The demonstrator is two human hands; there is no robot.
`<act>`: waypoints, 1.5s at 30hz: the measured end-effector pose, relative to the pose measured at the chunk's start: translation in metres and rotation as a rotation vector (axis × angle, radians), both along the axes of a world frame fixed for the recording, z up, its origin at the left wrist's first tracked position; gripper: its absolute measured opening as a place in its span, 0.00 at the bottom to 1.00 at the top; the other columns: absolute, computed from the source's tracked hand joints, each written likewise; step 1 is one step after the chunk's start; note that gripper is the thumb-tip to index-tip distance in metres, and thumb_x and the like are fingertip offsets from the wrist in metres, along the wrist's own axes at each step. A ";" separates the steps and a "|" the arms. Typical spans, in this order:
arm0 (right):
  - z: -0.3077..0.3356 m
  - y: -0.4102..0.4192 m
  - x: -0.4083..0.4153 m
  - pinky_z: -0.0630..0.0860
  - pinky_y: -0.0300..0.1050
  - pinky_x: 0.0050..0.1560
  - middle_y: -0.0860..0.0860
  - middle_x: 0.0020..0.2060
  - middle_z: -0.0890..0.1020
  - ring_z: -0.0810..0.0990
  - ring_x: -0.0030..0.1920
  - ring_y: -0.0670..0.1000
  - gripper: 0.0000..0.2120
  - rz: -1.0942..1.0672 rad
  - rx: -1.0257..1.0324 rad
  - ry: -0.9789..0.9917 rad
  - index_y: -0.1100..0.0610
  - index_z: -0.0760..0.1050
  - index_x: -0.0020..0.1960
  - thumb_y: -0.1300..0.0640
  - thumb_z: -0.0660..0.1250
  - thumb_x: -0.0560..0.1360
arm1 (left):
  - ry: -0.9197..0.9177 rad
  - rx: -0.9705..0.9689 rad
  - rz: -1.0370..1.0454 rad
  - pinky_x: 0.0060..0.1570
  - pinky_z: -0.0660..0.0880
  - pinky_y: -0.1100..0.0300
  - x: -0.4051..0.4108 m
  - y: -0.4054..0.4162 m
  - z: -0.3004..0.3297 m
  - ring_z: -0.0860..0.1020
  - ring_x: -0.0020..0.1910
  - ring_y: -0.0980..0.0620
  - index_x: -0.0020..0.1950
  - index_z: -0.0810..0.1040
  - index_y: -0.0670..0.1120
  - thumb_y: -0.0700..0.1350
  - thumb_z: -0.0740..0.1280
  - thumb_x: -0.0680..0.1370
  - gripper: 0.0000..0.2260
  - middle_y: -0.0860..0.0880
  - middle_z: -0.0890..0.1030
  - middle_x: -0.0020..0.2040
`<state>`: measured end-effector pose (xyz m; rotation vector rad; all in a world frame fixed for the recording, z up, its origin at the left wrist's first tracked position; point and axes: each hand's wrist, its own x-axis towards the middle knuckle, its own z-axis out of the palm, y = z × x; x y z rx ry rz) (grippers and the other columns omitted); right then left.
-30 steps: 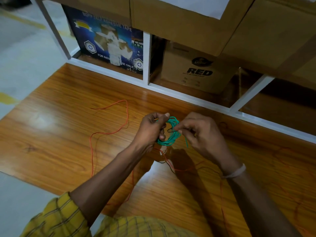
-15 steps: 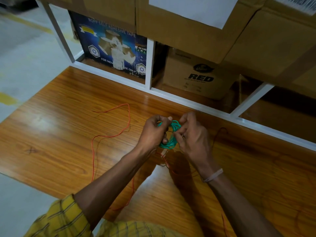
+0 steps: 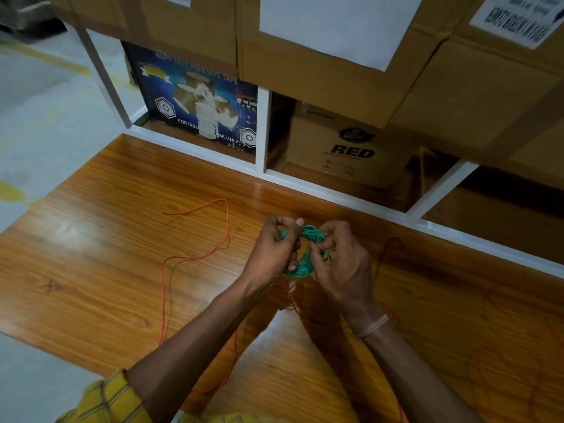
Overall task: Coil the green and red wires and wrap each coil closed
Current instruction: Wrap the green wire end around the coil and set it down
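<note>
Both my hands are up over the wooden bench (image 3: 91,257), working the green wire (image 3: 300,265), which is bundled into a small coil held between them, above the bench near its far edge. My left hand (image 3: 274,251) has its fingers (image 3: 291,236) closed around the left side of the coil, thumb across the top. My right hand (image 3: 345,264) has its fingers curled in against the coil's right side, pinching at the strands near the top; exactly which strand they hold I cannot tell. The red wire (image 3: 227,227) lies loose on the bench to the left, running in a long bend toward the near edge, with more of it passing under my forearms. A pale band (image 3: 372,326) sits on my right wrist, and a yellow checked sleeve (image 3: 103,398) shows at the lower left. Behind the bench, a white frame (image 3: 262,129) holds a blue tape box (image 3: 195,96) and a brown carton (image 3: 348,148) printed RED, with larger cardboard boxes (image 3: 320,35) stacked above.
</note>
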<state>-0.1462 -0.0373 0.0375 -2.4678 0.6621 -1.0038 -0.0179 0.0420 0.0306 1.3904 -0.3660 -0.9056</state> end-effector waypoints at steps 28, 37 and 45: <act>0.024 -0.015 -0.001 0.70 0.26 0.54 0.49 0.48 0.79 0.79 0.53 0.49 0.15 0.071 0.103 0.067 0.57 0.74 0.61 0.66 0.74 0.78 | -0.054 -0.081 -0.103 0.33 0.68 0.58 0.014 0.006 0.007 0.72 0.25 0.55 0.55 0.79 0.42 0.45 0.67 0.86 0.07 0.52 0.81 0.38; 0.031 -0.010 0.006 0.74 0.31 0.49 0.50 0.48 0.79 0.79 0.48 0.46 0.17 0.066 0.258 -0.011 0.47 0.67 0.62 0.64 0.68 0.81 | -0.261 -0.019 -0.147 0.32 0.73 0.60 0.013 0.008 0.008 0.75 0.29 0.54 0.54 0.81 0.45 0.45 0.68 0.86 0.05 0.46 0.83 0.43; 0.041 -0.008 0.008 0.80 0.35 0.46 0.52 0.45 0.88 0.87 0.46 0.46 0.16 -0.073 0.804 -0.241 0.55 0.74 0.57 0.63 0.78 0.75 | -0.213 -0.100 -0.155 0.30 0.71 0.62 0.010 0.011 0.009 0.73 0.26 0.55 0.56 0.81 0.42 0.42 0.66 0.87 0.06 0.44 0.82 0.41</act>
